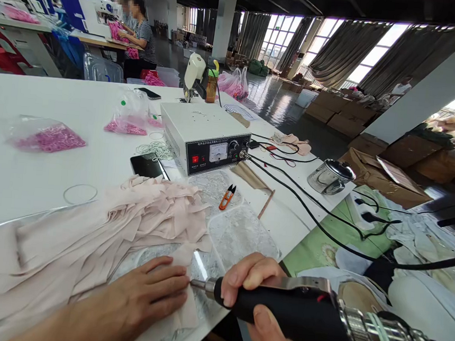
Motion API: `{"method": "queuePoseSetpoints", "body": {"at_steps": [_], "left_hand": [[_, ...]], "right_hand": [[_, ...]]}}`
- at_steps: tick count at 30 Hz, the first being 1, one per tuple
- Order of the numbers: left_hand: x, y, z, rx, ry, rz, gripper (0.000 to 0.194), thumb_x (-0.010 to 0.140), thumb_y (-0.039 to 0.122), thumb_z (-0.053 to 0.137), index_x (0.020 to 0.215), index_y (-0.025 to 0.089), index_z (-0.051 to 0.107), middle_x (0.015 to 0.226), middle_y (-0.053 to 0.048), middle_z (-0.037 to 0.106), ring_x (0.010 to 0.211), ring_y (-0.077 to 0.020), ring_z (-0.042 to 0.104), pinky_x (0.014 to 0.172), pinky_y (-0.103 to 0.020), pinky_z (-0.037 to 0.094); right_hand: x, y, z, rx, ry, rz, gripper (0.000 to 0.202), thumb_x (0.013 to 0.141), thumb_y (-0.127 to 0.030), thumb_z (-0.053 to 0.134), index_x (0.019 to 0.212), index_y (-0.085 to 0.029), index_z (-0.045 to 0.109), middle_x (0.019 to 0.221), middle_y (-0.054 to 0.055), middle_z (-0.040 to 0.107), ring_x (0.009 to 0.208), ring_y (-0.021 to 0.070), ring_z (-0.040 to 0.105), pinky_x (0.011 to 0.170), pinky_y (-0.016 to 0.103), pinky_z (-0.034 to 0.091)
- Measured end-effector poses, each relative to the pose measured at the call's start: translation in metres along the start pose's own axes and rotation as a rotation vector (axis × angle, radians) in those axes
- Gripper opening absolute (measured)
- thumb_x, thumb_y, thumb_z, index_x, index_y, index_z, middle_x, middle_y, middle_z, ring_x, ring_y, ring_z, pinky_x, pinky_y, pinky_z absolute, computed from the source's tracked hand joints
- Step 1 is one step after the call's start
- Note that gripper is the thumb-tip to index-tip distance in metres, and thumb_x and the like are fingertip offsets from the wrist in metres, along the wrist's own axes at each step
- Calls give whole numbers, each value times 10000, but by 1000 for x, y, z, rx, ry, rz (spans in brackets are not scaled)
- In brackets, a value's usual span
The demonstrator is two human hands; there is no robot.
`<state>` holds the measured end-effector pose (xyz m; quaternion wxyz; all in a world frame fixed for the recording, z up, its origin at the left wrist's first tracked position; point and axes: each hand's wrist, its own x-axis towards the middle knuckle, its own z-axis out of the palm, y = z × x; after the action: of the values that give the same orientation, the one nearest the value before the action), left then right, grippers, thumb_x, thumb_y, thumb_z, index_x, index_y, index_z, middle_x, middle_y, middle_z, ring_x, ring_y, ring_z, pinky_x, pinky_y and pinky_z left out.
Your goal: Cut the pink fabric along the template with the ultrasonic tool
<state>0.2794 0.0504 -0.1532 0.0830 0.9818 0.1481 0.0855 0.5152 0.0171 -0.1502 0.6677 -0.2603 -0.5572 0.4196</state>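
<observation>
In the head view, the left hand (148,295) lies palm down with its fingers stretched out and close together, pressing on a strip of cloth (188,313) rather than grasping it. The right hand (253,273) is wrapped around a thick, rounded black tool (290,310), fingers curled over the top and thumb beneath; the tool's slim, tapered metal tip (200,285) points at the cloth just beside the left fingertips, though whether it touches the cloth I cannot tell. The cloth is smooth, thin and pale pink. A loose heap of strips (156,207) of the same stuff, rumpled and folded over one another, spreads behind and beside the left hand. Under the strip is a glossy grey sheet (242,230) with a marbled look, lying on the smooth white table (31,174). On the sheet rest small snips (227,197) with orange handles. Beyond stands a boxy white metal machine (208,121) with a black front panel, and a thick, rubbery-looking black cable (422,266) curves past the table's right edge. Near the machine are a flat, dark phone (150,165) and a shiny, round-sided mug (328,178). Crinkled clear plastic bags (55,138) hold pink pieces.
</observation>
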Motion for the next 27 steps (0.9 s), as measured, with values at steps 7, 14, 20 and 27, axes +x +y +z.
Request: {"method": "queuePoseSetpoints", "body": {"at_steps": [7,14,20,27], "left_hand": [[1,3,-4,-29,-39,-2,531,852,-32,432,1328,183,529,1343,-50,590,1284,-216,498,1145,-395,334],[-3,10,2,84,-12,40,596,836,-66,366,1370,165,496,1389,-44,553,1325,-200,457,1134,-379,342],[2,4,-4,89,9,53,540,830,-54,375,1289,153,569,1323,-70,606,1283,-208,504,1111,-373,379],[-1,-9,-4,66,-72,10,423,919,98,500,1307,258,553,1435,-37,506,1346,-218,438,1146,-402,343]], "right_hand": [[-3,-9,-9,100,5,63,177,869,-370,586,988,-239,578,854,44,586,623,146,602,565,313,522],[-5,2,-27,428,-288,117,210,944,-341,532,1104,-288,659,992,59,672,660,150,719,560,290,587],[3,0,-20,522,-271,188,192,926,-312,584,1079,-287,698,994,39,711,728,118,735,653,235,587],[1,1,-24,523,-267,165,219,955,-268,525,1096,-251,692,997,86,705,704,152,735,625,280,582]]}}
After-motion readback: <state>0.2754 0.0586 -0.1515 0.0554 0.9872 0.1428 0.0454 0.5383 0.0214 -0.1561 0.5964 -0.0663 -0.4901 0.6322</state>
